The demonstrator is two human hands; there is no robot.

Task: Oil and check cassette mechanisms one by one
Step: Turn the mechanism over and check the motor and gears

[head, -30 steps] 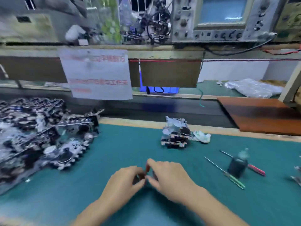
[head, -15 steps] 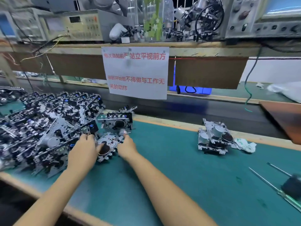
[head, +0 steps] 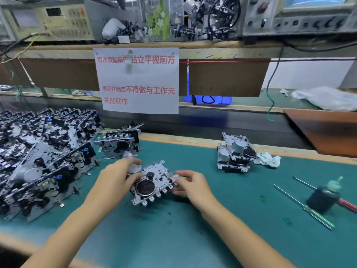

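Half a second ago both your hands were at the edge of the heap of mechanisms (head: 38,161) on the left; now you have lifted one cassette mechanism (head: 152,182) clear of it and brought it toward the middle of the green mat (head: 222,219), in front of you. Your left hand (head: 114,182) grips its left end, fingers curled over the small silver motor, thumb against the plate. Your right hand (head: 191,184) pinches the right end with bent fingers. The mechanism sits tilted between your hands, its near edge lower, and whether it touches the mat I cannot tell. Its upper face is a pale metal plate carrying a large dark flywheel near you, a smaller black pulley above it, and a row of square tabs along the near edge. Another single mechanism (head: 119,144) lies just behind your left hand, beside the heap. To the right, well apart, two stacked mechanisms (head: 234,153) sit by a crumpled rag (head: 268,159), and farther right a dark oil bottle (head: 324,198) stands among screwdrivers (head: 303,206).
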